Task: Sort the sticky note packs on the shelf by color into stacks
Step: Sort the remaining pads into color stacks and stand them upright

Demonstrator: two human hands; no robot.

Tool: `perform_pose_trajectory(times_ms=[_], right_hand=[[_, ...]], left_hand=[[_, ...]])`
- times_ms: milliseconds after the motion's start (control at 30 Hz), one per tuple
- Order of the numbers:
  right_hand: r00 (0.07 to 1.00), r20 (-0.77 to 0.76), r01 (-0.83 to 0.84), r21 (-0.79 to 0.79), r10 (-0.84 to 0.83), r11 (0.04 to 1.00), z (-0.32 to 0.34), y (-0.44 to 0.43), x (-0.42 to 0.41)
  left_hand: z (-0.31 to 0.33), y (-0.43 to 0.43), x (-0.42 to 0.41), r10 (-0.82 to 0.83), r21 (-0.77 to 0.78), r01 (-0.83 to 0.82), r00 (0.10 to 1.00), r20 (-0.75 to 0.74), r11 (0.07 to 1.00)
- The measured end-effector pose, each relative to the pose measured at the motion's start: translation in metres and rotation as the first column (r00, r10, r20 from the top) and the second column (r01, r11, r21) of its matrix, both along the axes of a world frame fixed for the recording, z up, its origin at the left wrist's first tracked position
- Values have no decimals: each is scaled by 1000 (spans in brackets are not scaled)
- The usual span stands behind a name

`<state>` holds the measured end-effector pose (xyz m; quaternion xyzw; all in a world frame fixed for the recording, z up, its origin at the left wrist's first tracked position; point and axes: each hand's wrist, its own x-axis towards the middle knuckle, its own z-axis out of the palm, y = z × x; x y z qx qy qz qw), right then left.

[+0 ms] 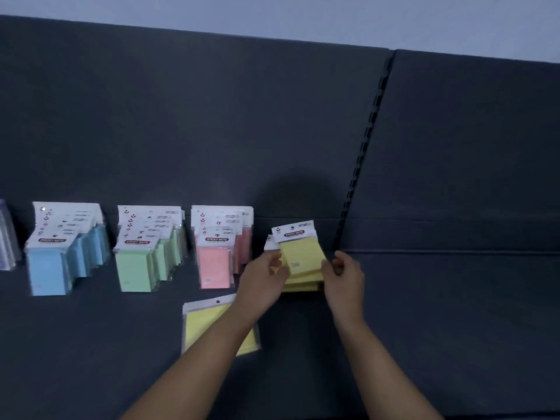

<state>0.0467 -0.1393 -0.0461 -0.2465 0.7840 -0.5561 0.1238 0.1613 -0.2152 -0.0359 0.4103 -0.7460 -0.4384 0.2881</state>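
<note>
A row of sticky note stacks lies on the dark shelf (424, 313): blue packs (48, 272), green packs (135, 269), pink packs (213, 268). To their right is a yellow stack (303, 256), its top pack tilted. My left hand (262, 278) holds the yellow stack's left edge with curled fingers. My right hand (344, 275) pinches its right edge. A single yellow pack (200, 325) lies face down nearer to me, partly hidden under my left forearm.
A purple stack (6, 237) shows at the far left edge. A slotted upright (363, 150) splits the dark back panel, and a seam crosses the shelf to the right of it.
</note>
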Motion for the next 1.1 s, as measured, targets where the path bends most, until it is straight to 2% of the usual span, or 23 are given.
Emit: perform_pose_trajectory(times_ms=[67, 133, 200, 333, 400, 500, 567, 667, 800, 867, 967, 1033, 1100], right_hand=[[993, 51, -110, 80, 106, 991, 0, -3, -8], [994, 5, -106, 58, 106, 993, -2, -2, -10], [1000, -9, -25, -21, 24, 999, -2, 5, -10], [985, 165, -6, -213, 42, 977, -5, 21, -8], [967, 245, -19, -218, 74, 976, -6, 23, -5], [915, 385, -31, -221, 116, 975, -4, 21, -5], [879, 451, -41, -252, 154, 967, 1, 22, -5], [878, 435, -107, -227, 199, 968, 1, 34, -6], [858, 444, -219, -138, 258, 966, -7, 51, -4], [879, 384, -272, -83, 283, 959, -12, 55, 0], [873, 351, -351, -32, 339, 936, -16, 62, 3], [821, 408, -431, -19, 400, 902, -15, 69, -1], [812, 404, -490, 81, 420, 868, -13, 75, -7]], left_hand=[[1, 4, -11, 25, 74, -25, 1000, -6, 997], [2, 7, -18, 74, 173, -58, 994, -83, 983], [4, 11, -23, 144, 256, -91, 970, -198, 962], [6, 24, -28, 277, 373, -129, 884, -377, 919], [4, 27, -29, 284, 325, -166, 891, -356, 931], [-2, 25, -28, 226, 243, -173, 952, -208, 954], [-3, 22, -25, 217, 272, -166, 961, -169, 948], [-2, 24, -18, 222, 395, -115, 946, -237, 911], [-9, 38, -7, 230, 488, -82, 940, -252, 869], [-14, 49, -3, 199, 514, -45, 948, -248, 856], [-23, 60, 4, 90, 425, -10, 981, -169, 905], [-29, 63, 10, 1, 281, 17, 998, -65, 960], [-35, 66, 18, -96, 134, 90, 994, 42, 987]])
